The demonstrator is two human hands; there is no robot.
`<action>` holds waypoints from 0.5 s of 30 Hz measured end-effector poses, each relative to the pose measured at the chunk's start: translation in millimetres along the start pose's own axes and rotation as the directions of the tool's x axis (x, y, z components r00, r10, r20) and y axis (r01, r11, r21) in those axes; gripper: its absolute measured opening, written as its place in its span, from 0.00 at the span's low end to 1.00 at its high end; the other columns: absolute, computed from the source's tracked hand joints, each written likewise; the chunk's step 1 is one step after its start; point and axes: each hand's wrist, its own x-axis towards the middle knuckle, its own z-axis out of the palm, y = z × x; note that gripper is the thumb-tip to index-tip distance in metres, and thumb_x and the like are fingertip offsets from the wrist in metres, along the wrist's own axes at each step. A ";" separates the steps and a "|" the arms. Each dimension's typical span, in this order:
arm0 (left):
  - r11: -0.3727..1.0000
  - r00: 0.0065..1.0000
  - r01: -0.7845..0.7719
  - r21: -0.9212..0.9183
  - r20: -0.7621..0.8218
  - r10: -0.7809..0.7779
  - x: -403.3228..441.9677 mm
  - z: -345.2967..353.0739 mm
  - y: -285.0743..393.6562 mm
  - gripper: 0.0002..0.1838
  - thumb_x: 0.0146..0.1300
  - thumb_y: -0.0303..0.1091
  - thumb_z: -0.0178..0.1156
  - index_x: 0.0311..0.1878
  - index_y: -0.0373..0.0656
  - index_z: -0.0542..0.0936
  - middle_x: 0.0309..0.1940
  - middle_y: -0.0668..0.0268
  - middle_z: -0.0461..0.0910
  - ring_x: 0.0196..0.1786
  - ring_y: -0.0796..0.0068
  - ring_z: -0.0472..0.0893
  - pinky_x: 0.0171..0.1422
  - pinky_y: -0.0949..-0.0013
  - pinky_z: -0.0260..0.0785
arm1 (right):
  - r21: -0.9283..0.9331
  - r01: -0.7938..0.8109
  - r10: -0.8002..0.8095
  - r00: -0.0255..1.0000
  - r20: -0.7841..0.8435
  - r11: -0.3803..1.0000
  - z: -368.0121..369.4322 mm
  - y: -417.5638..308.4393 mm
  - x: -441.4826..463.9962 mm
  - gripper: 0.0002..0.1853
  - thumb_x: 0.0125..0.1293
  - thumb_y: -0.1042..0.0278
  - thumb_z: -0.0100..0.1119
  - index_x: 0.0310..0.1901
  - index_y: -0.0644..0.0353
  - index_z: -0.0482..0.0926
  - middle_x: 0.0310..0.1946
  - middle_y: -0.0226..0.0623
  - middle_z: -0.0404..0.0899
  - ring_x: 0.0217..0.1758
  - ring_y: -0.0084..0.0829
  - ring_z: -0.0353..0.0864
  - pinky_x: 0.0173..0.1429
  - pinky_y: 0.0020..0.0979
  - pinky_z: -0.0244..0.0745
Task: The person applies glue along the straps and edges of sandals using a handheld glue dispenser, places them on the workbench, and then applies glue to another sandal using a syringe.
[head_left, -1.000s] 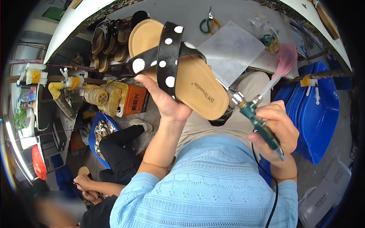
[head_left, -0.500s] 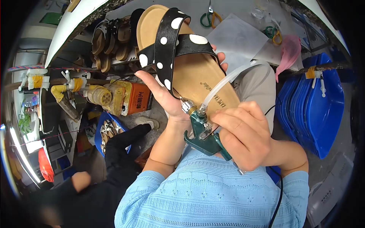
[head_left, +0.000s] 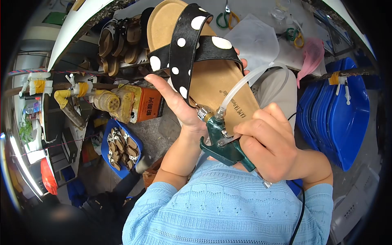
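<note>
My left hand is wrapped under a sandal, its thumb at the near side and fingertips showing past the far edge. The sandal has a tan footbed with printed lettering and black crossed straps with white spots. In my right hand is a dark green spray gun, my fingers closed around its lever and grip. Its metal nozzle meets the lower end of a strap at the sole edge; whether it touches is hard to make out. A clear hose curves up from the gun.
Several sandals stand at the back left of the bench. Scissors and a pink bag lie on it. Stacked blue trays are at right. A blue basket of sandals and an orange can are at left, near a person in dark clothing.
The sandal and spray gun have shifted slightly, the sandal's toe moving up. The person at lower left has moved their leg away from the blue basket, uncovering the sandals in it.
</note>
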 end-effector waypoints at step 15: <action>0.985 0.967 -0.009 0.173 -0.251 0.053 1.5 12.2 0.7 0.66 0.51 0.91 0.33 0.66 0.31 0.69 0.55 0.45 0.77 0.52 0.52 0.80 0.59 0.51 0.75 | -0.016 0.014 -0.014 1.000 0.014 1.000 -13.2 -2.1 -1.7 0.17 0.33 0.64 0.63 0.24 0.67 0.71 0.26 0.40 0.68 0.24 0.34 0.67 0.29 0.35 0.58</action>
